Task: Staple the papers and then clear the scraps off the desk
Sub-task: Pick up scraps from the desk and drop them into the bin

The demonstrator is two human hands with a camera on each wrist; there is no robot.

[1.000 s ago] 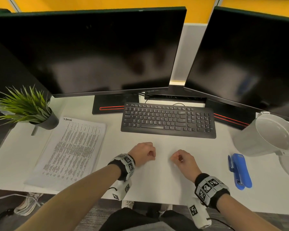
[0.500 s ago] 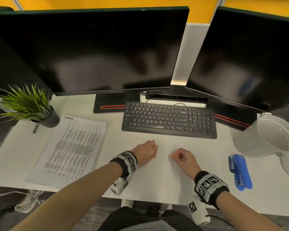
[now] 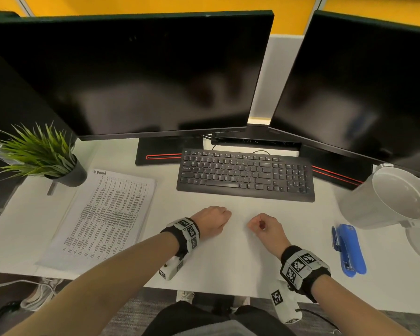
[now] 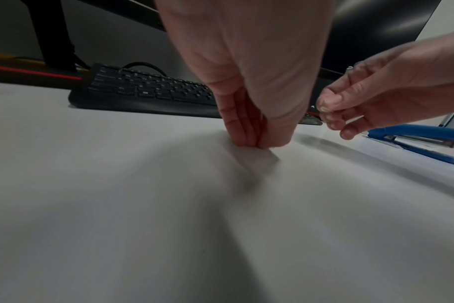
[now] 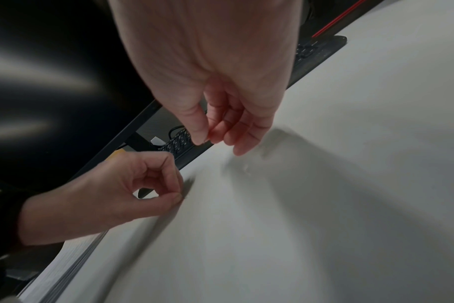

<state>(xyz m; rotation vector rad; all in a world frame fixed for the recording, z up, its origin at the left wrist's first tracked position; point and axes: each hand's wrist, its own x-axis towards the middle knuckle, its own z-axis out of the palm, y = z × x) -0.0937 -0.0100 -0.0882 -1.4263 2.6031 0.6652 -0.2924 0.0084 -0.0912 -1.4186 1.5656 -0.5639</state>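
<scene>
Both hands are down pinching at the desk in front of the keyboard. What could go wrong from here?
1. The scraps look tiny and pale on the white desk; a fleck below the right hand could be missed.
2. The left hand pinches flush at the surface; its grip may slip.
3. The bin lies tipped beyond the stapler; a careless reach might knock either.
</scene>
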